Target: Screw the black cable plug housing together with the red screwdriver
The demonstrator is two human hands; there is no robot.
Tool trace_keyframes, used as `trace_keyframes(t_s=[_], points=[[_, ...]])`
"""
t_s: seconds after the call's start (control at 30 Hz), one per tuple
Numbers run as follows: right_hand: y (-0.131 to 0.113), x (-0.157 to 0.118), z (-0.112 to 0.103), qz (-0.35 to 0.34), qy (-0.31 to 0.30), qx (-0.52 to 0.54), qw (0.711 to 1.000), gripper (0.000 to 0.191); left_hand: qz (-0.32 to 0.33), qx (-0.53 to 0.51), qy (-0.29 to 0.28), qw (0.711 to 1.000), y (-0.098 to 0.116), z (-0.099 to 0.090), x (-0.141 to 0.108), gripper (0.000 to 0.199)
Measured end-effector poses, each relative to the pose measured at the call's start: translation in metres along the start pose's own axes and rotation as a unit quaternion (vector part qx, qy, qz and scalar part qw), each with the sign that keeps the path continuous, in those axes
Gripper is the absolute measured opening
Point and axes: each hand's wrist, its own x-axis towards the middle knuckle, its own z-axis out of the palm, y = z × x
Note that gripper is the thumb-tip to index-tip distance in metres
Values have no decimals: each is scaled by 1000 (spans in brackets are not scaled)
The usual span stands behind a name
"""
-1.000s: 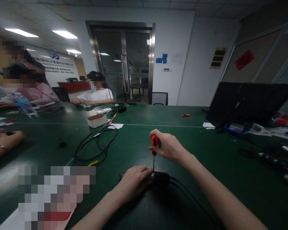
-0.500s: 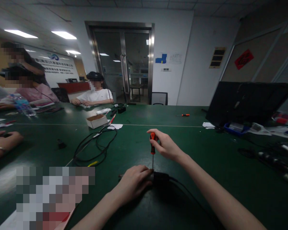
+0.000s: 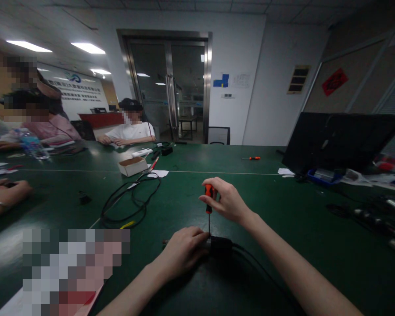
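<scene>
My right hand [image 3: 226, 199] is closed around the orange and black handle of a screwdriver [image 3: 209, 197], which stands upright with its shaft pointing down. The tip meets a dark device with a black cable [image 3: 221, 245] lying on the green table, right by my left fingertips. My left hand [image 3: 188, 245] is wrapped over the left part of this device and presses it to the table. Most of the device lies under that hand, so its exact kind is hidden. Its cable runs off to the lower right.
A coiled black cable [image 3: 141, 202] and a small open box [image 3: 132, 166] lie to the left. Another screwdriver [image 3: 254, 158] rests farther back. A black monitor [image 3: 342, 140] stands at right beside a blue tray [image 3: 324, 177]. Co-workers sit at the left, one hand [image 3: 11, 193] near the table edge.
The fingers of my right hand have shifted around the screwdriver handle, and the handle has tilted slightly left. My left hand and the device have stayed in place.
</scene>
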Motion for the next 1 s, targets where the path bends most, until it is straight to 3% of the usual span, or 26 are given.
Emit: trace_keyframes(t_s=[0.13, 0.67, 1.0], points=[[2, 0, -2, 5, -22, 20, 1000, 26, 5, -4, 7, 1000, -2, 2, -1, 32], [1, 1, -2, 15, -4, 18, 1000, 24, 9, -11, 17, 1000, -2, 3, 0, 33], [6, 0, 3, 40, 7, -16, 999, 38, 10, -11, 16, 1000, -2, 4, -1, 35]])
